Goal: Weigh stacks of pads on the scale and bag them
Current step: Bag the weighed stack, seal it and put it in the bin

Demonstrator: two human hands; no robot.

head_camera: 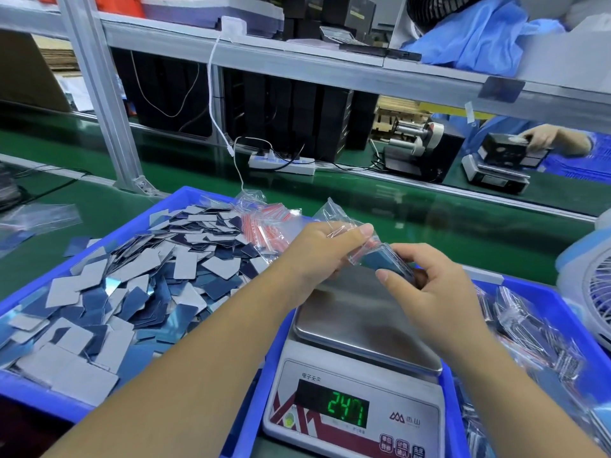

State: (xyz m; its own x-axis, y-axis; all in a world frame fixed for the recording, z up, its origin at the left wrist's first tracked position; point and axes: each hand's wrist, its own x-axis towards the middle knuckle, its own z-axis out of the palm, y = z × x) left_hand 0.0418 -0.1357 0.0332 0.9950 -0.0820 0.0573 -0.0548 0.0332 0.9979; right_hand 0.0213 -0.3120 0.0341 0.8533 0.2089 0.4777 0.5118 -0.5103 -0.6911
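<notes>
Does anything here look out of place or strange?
Yes: the scale display reads 24.71, though its steel pan looks bare. The right hand holds the pad stack above it. A few pads lie on the green belt outside the left tray.

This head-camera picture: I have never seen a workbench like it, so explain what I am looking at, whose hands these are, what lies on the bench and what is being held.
The picture comes from a camera worn on a person's head, looking down at their own bare hands. There is no machine arm here.

The left hand holds a small clear plastic bag. The right hand holds a thin stack of blue pads and seems to be sliding it into the bag's mouth.

Below the hands stands a digital scale; its steel pan is bare, though the green display shows digits, blurred.

To the left, a blue tray holds a heap of loose pads, blue and grey, with a bundle of empty bags at its far edge. To the right, another blue bin holds what look like filled bags.
</notes>
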